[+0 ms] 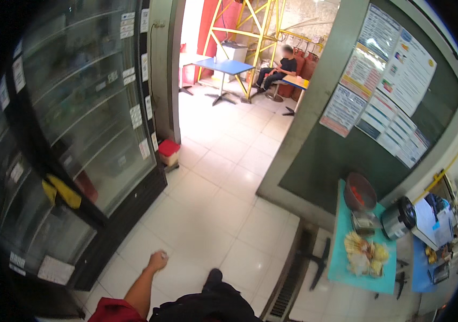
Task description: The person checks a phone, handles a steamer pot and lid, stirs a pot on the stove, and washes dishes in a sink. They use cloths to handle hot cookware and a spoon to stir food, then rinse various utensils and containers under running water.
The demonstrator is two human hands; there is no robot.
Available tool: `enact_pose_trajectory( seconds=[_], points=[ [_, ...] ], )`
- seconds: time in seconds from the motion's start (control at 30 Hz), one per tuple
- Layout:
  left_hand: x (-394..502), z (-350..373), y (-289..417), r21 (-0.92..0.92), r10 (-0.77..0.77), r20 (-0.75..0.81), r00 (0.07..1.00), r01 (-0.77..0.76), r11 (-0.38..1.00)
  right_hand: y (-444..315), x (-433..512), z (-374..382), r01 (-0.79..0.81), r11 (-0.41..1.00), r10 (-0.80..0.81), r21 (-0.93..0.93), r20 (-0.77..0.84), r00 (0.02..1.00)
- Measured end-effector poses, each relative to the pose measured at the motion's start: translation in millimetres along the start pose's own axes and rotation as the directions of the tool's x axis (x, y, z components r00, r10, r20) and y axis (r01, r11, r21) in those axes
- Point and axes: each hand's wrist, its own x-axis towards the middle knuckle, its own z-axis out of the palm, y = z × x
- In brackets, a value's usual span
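My left hand point(158, 261) hangs over the pale tiled floor point(197, 213), its fingers curled. A small pale spot shows by the fingers, too small to tell whether it is a held thing. The hand touches nothing around it and is nearest to the glass-doored display fridge point(92, 100) on the left. My right hand is out of view. Before me the floor runs to a wide doorway, and one dark shoe point(214, 276) shows below my dark clothing.
At right, a turquoise table point(341, 265) holds a brown basin point(359, 193), metal container point(363, 222), rice cooker point(398, 217) and food skewers point(355, 243). A floor drain grate point(281, 298) runs beside it. Beyond the doorway are a blue table point(225, 66), a seated person point(287, 64) and gas cylinders point(310, 64).
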Motion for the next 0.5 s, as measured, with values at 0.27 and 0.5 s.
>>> enact_pose_trajectory(
  seconds=[0.27,0.5],
  points=[
    [98.5,-12.2,-45.6,0.440,-0.618,0.355,0.702,0.457,0.773,-503.1,152.9,-331.6,0.475,0.873,-0.452,-0.108,-0.542,0.709],
    [368.2,-54.4,67.4,0.406,-0.587,0.295,0.754,0.458,0.791,-787.1,270.9,-486.3,0.559,0.819,-0.344,0.127,-0.671,0.657]
  ],
)
